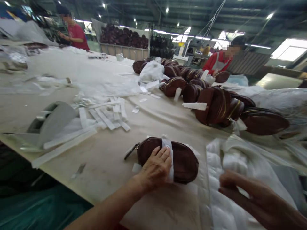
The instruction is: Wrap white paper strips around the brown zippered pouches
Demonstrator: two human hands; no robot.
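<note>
A dark brown oval zip pouch (pixel 185 161) lies on the table in front of me, with a white strip (pixel 167 143) across its middle. Its zip pull sticks out at the left end. My left hand (pixel 157 166) rests on the pouch, fingers stretched out and pressing on the strip. Over to the right, my right hand (pixel 242 188) is smeared by motion above clear plastic wrapping (pixel 213 179). Whether its fingers grip anything is not clear.
White strips (pixel 105 118) lie in a loose pile to the left, beside a grey curved piece (pixel 56 119). Many brown round bags (pixel 213 103) crowd the table at the right and back. Two people in red, one person (pixel 78 33) left and another person (pixel 217 60) right, stand beyond.
</note>
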